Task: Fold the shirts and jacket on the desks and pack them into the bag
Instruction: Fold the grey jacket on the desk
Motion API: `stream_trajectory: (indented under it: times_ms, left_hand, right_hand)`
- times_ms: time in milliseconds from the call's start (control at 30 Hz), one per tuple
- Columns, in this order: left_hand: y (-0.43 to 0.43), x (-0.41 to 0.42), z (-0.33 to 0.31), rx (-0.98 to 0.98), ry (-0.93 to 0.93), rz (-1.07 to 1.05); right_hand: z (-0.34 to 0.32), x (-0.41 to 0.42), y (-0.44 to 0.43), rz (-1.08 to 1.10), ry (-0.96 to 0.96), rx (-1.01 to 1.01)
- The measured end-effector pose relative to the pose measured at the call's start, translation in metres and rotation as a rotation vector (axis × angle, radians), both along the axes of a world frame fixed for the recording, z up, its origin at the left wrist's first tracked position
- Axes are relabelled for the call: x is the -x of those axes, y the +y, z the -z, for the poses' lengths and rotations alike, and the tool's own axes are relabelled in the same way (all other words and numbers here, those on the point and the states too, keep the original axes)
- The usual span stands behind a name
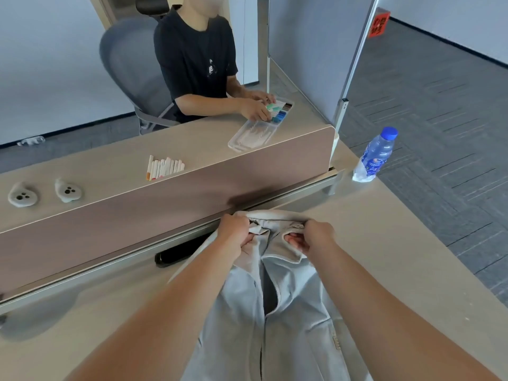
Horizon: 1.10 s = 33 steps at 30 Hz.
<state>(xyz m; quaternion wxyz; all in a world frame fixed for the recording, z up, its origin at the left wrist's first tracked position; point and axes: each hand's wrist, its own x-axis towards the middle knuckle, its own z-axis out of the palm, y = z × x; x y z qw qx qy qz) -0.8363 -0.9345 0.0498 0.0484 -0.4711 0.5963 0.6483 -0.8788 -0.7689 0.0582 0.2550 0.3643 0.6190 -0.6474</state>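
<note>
At the middle of the near surface (384,243), a pale grey jacket (297,312) lies front-up. Its collar (275,215) points to 12 o'clock, close to the divider (165,210), and its body runs down to 6 o'clock and out of view. The left hand (235,235) grips the collar on the 9 o'clock side with curled fingers. The right hand (317,239) pinches the other side of the collar at 3 o'clock, fingers tucked under the fabric edge. The zip (277,292) gapes open over the upper chest, showing dark lining.

The step in hand looks like laying out and squaring the jacket before the first fold. The two hands appear to be drawing the collar taut and level, so folding proper has likely not begun. No shirts and no bag show in this view, so packing seems a long way off.

The next move probably calls for smoothing the two front panels together so the zip edges meet. The sleeves then need bringing in across the body, but they are hidden here and their position cannot be told.

A dark object (176,255) lies at 10 o'clock, just beside the jacket's shoulder, and could catch the fabric. A water bottle (378,154) stands at 2 o'clock, well apart.
</note>
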Motion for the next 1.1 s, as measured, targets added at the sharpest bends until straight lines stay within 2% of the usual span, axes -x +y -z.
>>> stream_trajectory:
  times_ms: [67,167,233,333,500,567,633,733,833,933,1033,1100]
  left_hand:
    - [0.001,0.008,0.020,-0.059,-0.005,-0.017]
    - [0.001,0.011,0.039,0.147,-0.023,0.322]
    - [0.000,0.005,0.042,0.281,-0.006,0.572]
    - [-0.009,-0.002,0.053,0.569,0.014,0.849]
    - [-0.014,0.003,0.064,0.741,0.068,1.076]
    - [-0.014,0.010,0.066,0.796,0.128,1.164]
    - [-0.016,0.019,0.068,0.821,0.168,1.301]
    - [-0.021,0.026,0.069,0.894,0.115,1.550]
    - [-0.030,0.025,0.076,1.004,0.066,1.728]
    - [-0.038,0.026,0.087,1.032,0.101,1.746]
    - [-0.037,0.031,0.094,0.975,0.135,1.653]
    - [-0.034,0.035,0.093,0.955,0.082,1.554]
  right_hand:
    - [0.021,-0.001,-0.004,0.031,0.045,-0.039]
    - [0.053,0.001,0.001,-0.048,0.059,-0.042]
    - [0.063,-0.001,0.008,-0.302,0.092,-0.145]
    - [0.071,-0.004,0.018,-0.737,0.240,-0.491]
    - [0.072,0.002,0.022,-0.998,0.551,-0.751]
    - [0.072,0.007,0.018,-1.079,0.646,-0.777]
    - [0.075,0.012,0.013,-1.220,0.649,-0.775]
    - [0.084,0.022,0.007,-1.510,0.592,-0.820]
    - [0.100,0.028,0.008,-1.647,0.598,-0.846]
    - [0.110,0.026,0.013,-1.650,0.571,-0.921]
    - [0.110,0.026,0.018,-1.653,0.564,-0.964]
    - [0.102,0.032,0.021,-1.656,0.553,-0.980]
